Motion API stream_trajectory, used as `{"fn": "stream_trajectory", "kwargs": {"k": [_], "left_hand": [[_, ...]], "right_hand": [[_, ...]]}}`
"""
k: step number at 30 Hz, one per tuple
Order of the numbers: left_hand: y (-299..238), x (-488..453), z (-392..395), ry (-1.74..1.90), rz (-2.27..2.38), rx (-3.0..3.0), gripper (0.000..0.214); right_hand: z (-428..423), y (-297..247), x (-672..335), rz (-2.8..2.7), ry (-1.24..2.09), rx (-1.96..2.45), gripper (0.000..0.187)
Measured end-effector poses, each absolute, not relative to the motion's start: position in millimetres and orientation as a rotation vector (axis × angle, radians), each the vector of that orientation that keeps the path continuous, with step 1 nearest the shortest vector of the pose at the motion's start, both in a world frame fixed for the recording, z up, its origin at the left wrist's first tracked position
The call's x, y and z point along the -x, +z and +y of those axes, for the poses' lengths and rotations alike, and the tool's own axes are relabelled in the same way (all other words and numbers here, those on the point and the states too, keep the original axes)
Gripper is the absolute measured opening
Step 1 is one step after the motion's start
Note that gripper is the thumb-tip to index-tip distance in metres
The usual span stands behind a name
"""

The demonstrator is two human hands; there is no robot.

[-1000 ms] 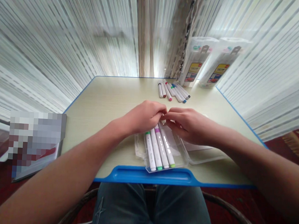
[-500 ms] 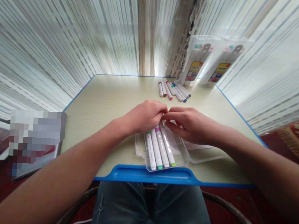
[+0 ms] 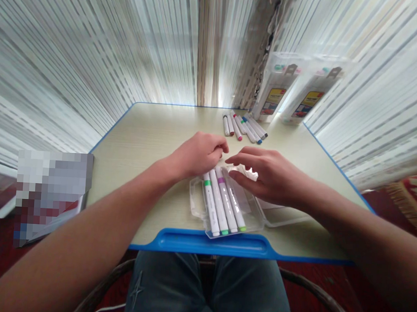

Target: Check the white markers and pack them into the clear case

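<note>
Four white markers [image 3: 226, 205] side by side in a clear case [image 3: 252, 219] near the table's [image 3: 142, 133] front edge, my left hand [image 3: 202, 153] curled by their far ends, hold unclear to me, my right hand [image 3: 265, 176] half open, apparently empty.

The far ends of the white markers [image 3: 223, 206] are partly covered by the left hand [image 3: 203, 153], and the two o'clock side of the clear case [image 3: 251, 220] is partly hidden by the right hand [image 3: 258, 175]. The print [image 3: 233, 202] on the markers is too small to be read, and at two o'clock the labels [image 3: 274, 101] of the standing packs [image 3: 317, 85] are blurred. At eight o'clock a flat item [image 3: 58, 184] is masked by coarse blocks, while the jeans [image 3: 165, 285] at six and the fringed rug [image 3: 412, 201] just past three are cut off by the frame's edge.
</note>
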State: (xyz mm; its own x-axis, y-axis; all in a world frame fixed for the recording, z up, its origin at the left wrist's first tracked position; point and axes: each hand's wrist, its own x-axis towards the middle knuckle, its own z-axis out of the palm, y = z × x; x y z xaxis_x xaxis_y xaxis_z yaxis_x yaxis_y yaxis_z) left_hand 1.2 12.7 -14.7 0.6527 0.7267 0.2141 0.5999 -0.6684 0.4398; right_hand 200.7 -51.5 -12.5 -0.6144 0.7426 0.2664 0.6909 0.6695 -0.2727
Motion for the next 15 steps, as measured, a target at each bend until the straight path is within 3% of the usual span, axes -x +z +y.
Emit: {"fn": "stream_trajectory", "kwargs": {"k": [9,15], "left_hand": [[-9,-2,13,0.638,1.220,-2.264,0.029],[-8,-2,14,0.735,1.246,-2.091,0.028]], "right_hand": [[-69,-12,-182,-2.569,0.186,1.072,0.052],[-68,-15,-178,-2.597,0.341,1.123,0.055]]}}
